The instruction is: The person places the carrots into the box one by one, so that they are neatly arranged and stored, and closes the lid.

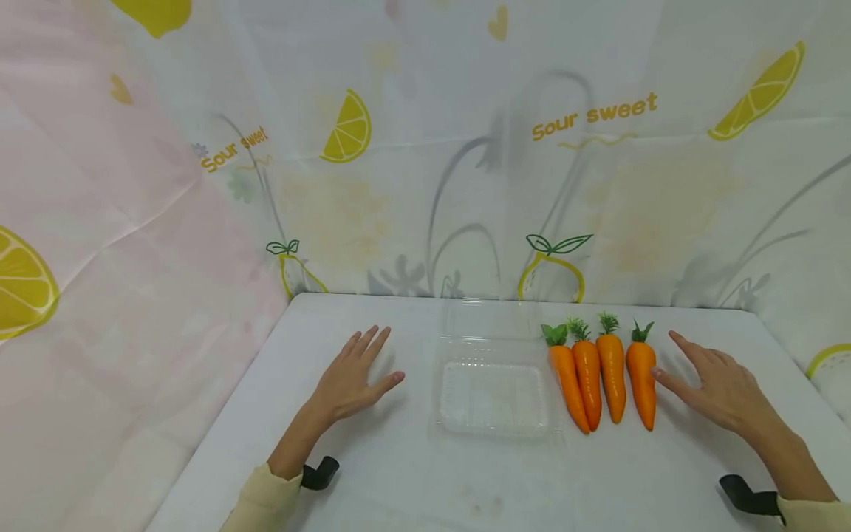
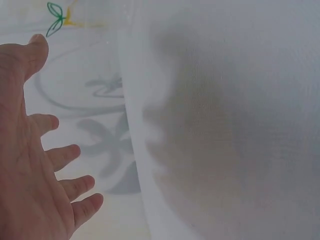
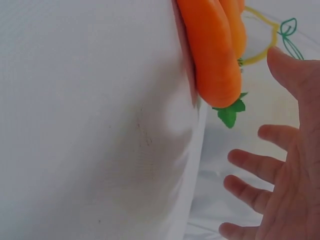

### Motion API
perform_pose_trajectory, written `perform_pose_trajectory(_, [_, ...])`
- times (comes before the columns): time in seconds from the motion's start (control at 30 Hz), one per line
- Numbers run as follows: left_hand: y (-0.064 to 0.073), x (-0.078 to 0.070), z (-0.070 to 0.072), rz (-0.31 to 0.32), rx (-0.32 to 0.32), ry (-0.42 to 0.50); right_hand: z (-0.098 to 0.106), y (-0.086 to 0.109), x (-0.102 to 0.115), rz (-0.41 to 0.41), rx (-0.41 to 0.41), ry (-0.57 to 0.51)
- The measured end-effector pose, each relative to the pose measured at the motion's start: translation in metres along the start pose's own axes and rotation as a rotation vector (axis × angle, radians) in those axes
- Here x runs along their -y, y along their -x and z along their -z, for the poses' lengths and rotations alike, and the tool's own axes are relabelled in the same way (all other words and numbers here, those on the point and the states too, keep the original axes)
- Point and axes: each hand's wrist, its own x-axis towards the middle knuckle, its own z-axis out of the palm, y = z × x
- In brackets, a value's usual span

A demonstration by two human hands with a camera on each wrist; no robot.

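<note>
Carrots (image 1: 612, 373), four in number, glossy orange and tapered with green leafy tops, are laid side by side on the white tabletop (image 1: 392, 480), to the right of a clear, rectangular plastic container (image 1: 493, 399), which is set open. Nothing is grasped by the left hand (image 1: 346, 384), held wide to the container's left, or by the right hand (image 1: 725, 390), held wide just beside the rightmost carrot (image 1: 642, 380). Behind, a lemon-printed pale cloth (image 1: 425, 192) is hung.

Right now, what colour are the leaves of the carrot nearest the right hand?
The leaves are green, seen best in the head view.
</note>
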Motion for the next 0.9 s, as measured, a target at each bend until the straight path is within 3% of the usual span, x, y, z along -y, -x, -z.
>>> perform_pose_trajectory(0.4, [0.001, -0.015, -0.006, 0.006, 0.125, 0.242, 0.003, -0.001, 0.010, -0.012, 0.115, -0.057])
perform_pose_trajectory(0.9, [0.002, -0.031, -0.014, -0.039, 0.233, 0.350, 0.001, -0.003, 0.015, -0.043, 0.137, -0.072])
